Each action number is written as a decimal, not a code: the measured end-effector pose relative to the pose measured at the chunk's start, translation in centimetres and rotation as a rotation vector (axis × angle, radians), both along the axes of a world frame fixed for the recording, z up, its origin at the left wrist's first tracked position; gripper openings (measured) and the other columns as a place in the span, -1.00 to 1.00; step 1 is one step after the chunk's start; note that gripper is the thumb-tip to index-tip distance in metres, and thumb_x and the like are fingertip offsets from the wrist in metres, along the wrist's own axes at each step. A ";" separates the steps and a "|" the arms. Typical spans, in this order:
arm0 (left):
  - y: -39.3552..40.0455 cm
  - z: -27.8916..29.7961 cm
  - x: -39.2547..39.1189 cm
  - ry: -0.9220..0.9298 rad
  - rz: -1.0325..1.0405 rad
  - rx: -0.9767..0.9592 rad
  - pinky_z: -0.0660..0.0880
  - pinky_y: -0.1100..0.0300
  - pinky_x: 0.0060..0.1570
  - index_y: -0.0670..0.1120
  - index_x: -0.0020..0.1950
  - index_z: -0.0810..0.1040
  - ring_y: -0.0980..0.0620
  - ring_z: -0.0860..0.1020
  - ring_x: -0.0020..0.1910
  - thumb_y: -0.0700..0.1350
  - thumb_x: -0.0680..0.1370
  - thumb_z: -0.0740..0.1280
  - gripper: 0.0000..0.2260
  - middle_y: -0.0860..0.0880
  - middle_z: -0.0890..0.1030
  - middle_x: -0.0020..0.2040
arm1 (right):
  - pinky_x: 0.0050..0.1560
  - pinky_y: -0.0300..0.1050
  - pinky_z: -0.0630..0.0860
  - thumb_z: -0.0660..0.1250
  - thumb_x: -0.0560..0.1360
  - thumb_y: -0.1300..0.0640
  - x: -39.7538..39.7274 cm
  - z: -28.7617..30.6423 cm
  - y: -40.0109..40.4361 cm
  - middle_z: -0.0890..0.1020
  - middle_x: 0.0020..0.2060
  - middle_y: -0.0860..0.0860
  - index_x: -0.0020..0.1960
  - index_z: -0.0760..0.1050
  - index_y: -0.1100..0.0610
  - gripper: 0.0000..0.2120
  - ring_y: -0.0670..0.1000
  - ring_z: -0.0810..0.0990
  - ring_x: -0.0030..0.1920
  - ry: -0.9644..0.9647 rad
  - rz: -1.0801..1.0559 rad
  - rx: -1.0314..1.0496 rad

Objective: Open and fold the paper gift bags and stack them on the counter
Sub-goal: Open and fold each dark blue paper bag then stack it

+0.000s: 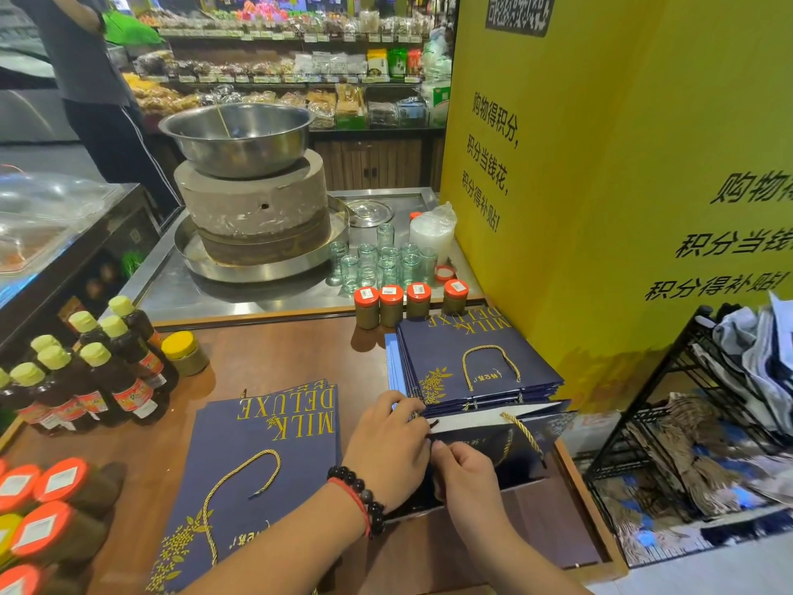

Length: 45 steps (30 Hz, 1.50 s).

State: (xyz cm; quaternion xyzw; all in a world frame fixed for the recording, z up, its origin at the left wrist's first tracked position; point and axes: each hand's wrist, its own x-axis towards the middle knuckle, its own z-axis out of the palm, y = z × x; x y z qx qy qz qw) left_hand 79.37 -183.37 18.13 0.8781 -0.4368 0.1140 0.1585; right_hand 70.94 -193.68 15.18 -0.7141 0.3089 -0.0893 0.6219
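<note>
Two piles of flat navy "MILK DELUXE" gift bags with gold rope handles lie on the brown counter (274, 362): one pile (257, 474) in front of me at the left, another pile (467, 362) at the right by the yellow wall. Just in front of the right pile, one navy bag (506, 431) is partly spread at its mouth, its white inside showing. My left hand (388, 440), with a bead bracelet at the wrist, grips the bag's top edge at the left. My right hand (465, 470) pinches the near edge of that mouth.
Dark sauce bottles (98, 375) with yellow caps stand at the left, orange-lidded jars (38, 521) lie at the lower left, more jars (407, 304) stand behind the right pile. A stone mill with a steel bowl (240, 135), glass jars and a person are beyond. A black wire rack (686, 423) is at the right.
</note>
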 end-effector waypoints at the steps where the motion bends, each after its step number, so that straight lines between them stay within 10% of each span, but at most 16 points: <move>1: 0.0 0.1 -0.1 -0.007 -0.004 -0.004 0.56 0.13 -0.11 0.00 -0.22 0.64 -0.01 0.53 0.03 -0.02 0.43 0.17 -0.75 0.10 0.62 -0.01 | -0.30 -0.06 0.30 0.23 0.61 0.09 0.1 0.0 0.0 0.44 -0.53 0.01 -0.38 0.42 0.13 -0.61 -0.02 0.37 -0.43 -0.009 0.002 0.022; 11: 0.4 -0.1 0.1 0.012 -0.026 -0.023 0.52 0.12 -0.05 0.02 -0.16 0.62 0.00 0.48 0.09 0.08 0.47 0.17 -0.74 0.11 0.59 0.02 | -0.21 -0.08 0.37 0.11 0.65 -0.01 -0.2 0.7 -0.3 0.58 -0.38 0.04 -0.23 0.54 0.21 -0.57 -0.02 0.47 -0.30 0.021 0.102 0.021; 17: 0.2 -0.4 0.4 -0.009 -0.027 -0.059 0.52 0.13 -0.10 0.04 -0.20 0.62 0.03 0.44 0.07 0.04 0.44 0.27 -0.84 0.14 0.57 -0.01 | -0.14 -0.03 0.46 0.06 0.60 -0.18 -1.1 2.7 -1.8 0.61 -0.25 -0.01 -0.25 0.48 0.06 -0.56 0.05 0.56 -0.14 0.278 0.258 -0.581; 23: 0.2 -0.3 0.1 -0.070 -0.071 -0.075 0.51 0.13 -0.14 0.02 -0.24 0.63 0.03 0.43 0.04 -0.02 0.32 0.51 -0.89 0.12 0.56 -0.02 | -0.35 -0.02 0.41 0.14 0.50 0.03 0.6 5.8 -4.3 0.49 -0.40 -0.02 -0.34 0.45 0.07 -0.72 0.05 0.44 -0.30 -0.037 0.222 -1.191; 28: 0.2 -0.8 -0.5 -0.080 -0.134 -0.095 0.50 0.15 -0.11 0.02 -0.27 0.66 0.02 0.42 0.07 -0.14 0.21 0.57 -0.83 0.08 0.57 0.01 | -0.17 -0.05 0.47 0.11 0.53 0.05 3.4 7.8 -5.3 0.59 -0.22 0.04 -0.20 0.51 0.10 -0.73 0.12 0.55 -0.16 0.442 0.554 -0.928; 38: 0.5 -1.4 -0.5 -0.103 -0.179 -0.220 0.26 0.19 -0.08 0.00 -0.26 0.65 -0.03 0.44 0.04 -0.17 0.28 0.51 -0.89 0.05 0.53 0.02 | -0.02 -0.07 0.54 0.24 0.53 0.00 3.1 6.9 -4.6 0.64 -0.16 0.00 -0.02 0.64 0.01 -0.79 0.04 0.58 -0.06 0.459 0.685 -0.689; 45: 0.2 -0.7 -0.2 0.013 -0.126 -0.127 0.45 0.14 -0.23 0.01 -0.27 0.65 -0.01 0.42 0.01 -0.15 0.27 0.53 -0.87 0.04 0.51 0.04 | 0.04 0.02 0.52 0.19 0.59 0.01 2.7 6.1 -4.0 0.61 -0.02 0.06 0.02 0.56 0.05 -0.80 0.12 0.54 0.04 0.482 0.589 -0.839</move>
